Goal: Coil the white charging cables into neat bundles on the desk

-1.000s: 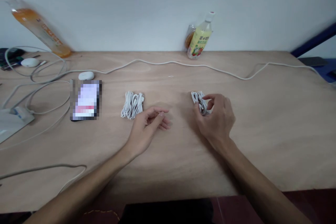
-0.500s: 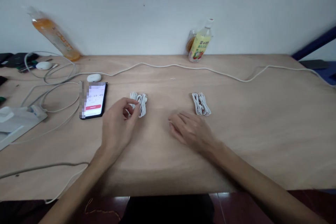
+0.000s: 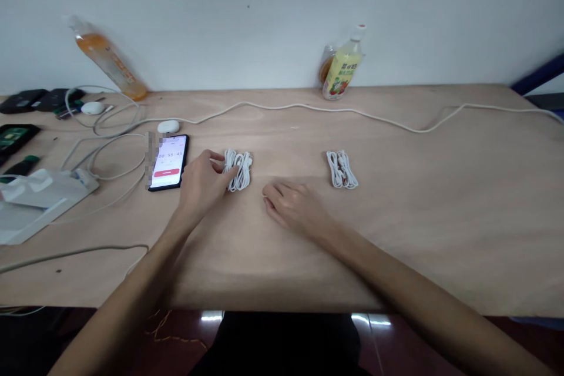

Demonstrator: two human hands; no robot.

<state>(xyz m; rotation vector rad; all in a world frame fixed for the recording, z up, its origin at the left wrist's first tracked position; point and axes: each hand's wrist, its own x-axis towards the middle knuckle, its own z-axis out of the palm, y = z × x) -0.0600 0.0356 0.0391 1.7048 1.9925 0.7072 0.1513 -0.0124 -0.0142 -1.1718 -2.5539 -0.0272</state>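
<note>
A white bundled cable lies on the wooden table, and my left hand is at its left side. The thumb rests over the bundle's near left part, with the index finger at its upper left edge. To the right, my right hand is low over the table with its fingers curled together. What those fingers hold, if anything, is hidden. A second white bundled cable lies apart, farther right, touched by neither hand.
Left of my left hand lies a phone with a lit screen. A white earbud case sits behind it. A long white cable crosses the table's rear. An orange bottle and a yellow bottle lean on the wall. A white tray stands left.
My right hand has moved left, away from the right cable bundle and closer to the left one. My left thumb still reaches the left bundle. The view has shifted slightly.
</note>
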